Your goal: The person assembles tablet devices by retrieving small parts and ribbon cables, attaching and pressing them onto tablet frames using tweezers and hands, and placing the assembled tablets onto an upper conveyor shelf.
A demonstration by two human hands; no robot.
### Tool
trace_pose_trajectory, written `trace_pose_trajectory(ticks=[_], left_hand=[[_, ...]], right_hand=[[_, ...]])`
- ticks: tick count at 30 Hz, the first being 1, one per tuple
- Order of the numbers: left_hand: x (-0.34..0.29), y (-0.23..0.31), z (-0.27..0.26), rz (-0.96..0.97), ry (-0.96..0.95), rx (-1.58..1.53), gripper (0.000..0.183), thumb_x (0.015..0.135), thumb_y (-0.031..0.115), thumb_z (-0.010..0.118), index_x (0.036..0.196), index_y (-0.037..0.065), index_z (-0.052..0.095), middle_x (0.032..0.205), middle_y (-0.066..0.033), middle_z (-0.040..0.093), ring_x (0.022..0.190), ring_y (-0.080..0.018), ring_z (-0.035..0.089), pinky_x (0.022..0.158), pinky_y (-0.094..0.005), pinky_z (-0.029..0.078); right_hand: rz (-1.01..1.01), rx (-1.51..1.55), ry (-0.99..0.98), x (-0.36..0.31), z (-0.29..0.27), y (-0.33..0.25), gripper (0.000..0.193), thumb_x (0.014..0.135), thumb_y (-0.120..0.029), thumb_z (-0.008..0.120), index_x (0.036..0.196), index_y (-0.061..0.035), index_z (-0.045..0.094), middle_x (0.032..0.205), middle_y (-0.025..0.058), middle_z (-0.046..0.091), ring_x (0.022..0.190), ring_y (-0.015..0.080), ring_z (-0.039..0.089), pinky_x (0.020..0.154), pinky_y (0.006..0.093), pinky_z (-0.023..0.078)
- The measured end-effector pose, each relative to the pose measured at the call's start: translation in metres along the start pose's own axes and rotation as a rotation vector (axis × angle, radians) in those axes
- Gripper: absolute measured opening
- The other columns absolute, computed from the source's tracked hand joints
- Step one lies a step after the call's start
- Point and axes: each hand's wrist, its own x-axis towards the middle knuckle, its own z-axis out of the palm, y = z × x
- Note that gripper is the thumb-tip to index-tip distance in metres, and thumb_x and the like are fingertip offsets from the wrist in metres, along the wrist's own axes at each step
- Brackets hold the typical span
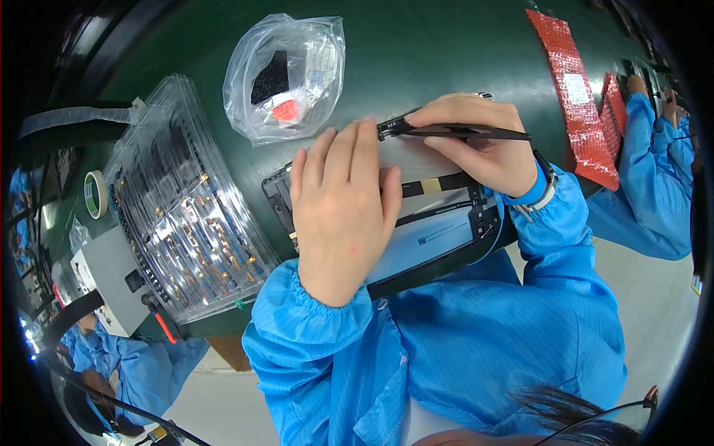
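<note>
An opened tablet (439, 245) lies in front of me on the green table, its inside facing up with a large silvery battery and black ribbon strips. My left hand (346, 201) rests on its left part, fingers stretched toward the far edge. Black tweezers (476, 131) are held in my right hand (483, 145), over the tablet's far right side. Their tip meets a small black part (388, 128) at the far edge, beside my left fingertips. My left hand hides much of the tablet's left half.
Left of the tablet stand stacked clear plastic trays (193, 215) with small parts. A clear bag (286, 78) lies beyond; red bubble wrap (576, 97) is at the right. Tape roll (95, 195), grey box (115, 282) and red-handled pliers (165, 325) sit far left. Co-workers sit on both sides.
</note>
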Motion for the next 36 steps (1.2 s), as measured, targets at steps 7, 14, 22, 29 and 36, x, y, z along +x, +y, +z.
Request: trace_pose_trajectory(ticks=[7, 14, 22, 29, 36], left_hand=[[0.001, -0.002, 0.001, -0.015, 0.017, -0.026, 0.042, 0.078, 0.017, 0.057, 0.116, 0.0, 0.05, 0.109, -0.0145, 0.054, 0.106, -0.0303, 0.049, 0.094, -0.0439, 0.035], [0.0, -0.001, -0.001, -0.008, 0.015, -0.016, 0.042, 0.078, 0.017, 0.057, 0.116, 0.0, 0.05, 0.11, -0.0143, 0.054, 0.106, -0.0301, 0.049, 0.094, -0.044, 0.035], [0.0, -0.001, -0.003, -0.019, 0.023, -0.049, 0.038, 0.079, 0.016, 0.056, 0.113, 0.001, 0.051, 0.107, -0.0152, 0.056, 0.102, -0.0303, 0.053, 0.092, -0.0438, 0.037], [-0.001, -0.004, -0.002, -0.003, 0.043, -0.108, 0.035, 0.082, 0.015, 0.053, 0.113, 0.0, 0.052, 0.109, -0.0177, 0.055, 0.101, -0.0342, 0.052, 0.093, -0.0446, 0.036], [-0.02, 0.001, -0.017, -0.014, 0.067, -0.114, 0.038, 0.077, 0.012, 0.058, 0.113, 0.002, 0.051, 0.11, -0.0172, 0.054, 0.102, -0.0329, 0.051, 0.091, -0.044, 0.038]], right_hand=[[-0.03, 0.01, -0.016, 0.003, 0.001, 0.001, 0.021, 0.072, -0.004, 0.065, 0.094, -0.0041, 0.065, 0.086, 0.0109, 0.064, 0.074, 0.023, 0.064, 0.065, 0.028, 0.052], [-0.126, -0.08, -0.019, 0.002, 0.002, 0.002, 0.022, 0.072, -0.003, 0.065, 0.094, -0.0052, 0.064, 0.087, 0.0102, 0.065, 0.077, 0.024, 0.063, 0.067, 0.0291, 0.052], [-0.06, 0.005, -0.049, 0.0, 0.001, 0.004, 0.022, 0.075, -0.004, 0.063, 0.097, -0.0019, 0.064, 0.091, 0.0125, 0.065, 0.08, 0.0246, 0.064, 0.073, 0.0305, 0.051], [-0.003, 0.07, -0.005, -0.001, 0.007, 0.004, 0.02, 0.076, -0.01, 0.064, 0.095, -0.006, 0.065, 0.091, 0.0098, 0.066, 0.08, 0.0213, 0.064, 0.07, 0.0284, 0.051], [0.073, 0.127, -0.037, 0.0, 0.003, -0.001, 0.018, 0.079, -0.005, 0.057, 0.095, 0.0004, 0.062, 0.089, 0.0099, 0.063, 0.081, 0.0175, 0.06, 0.073, 0.0264, 0.048]])
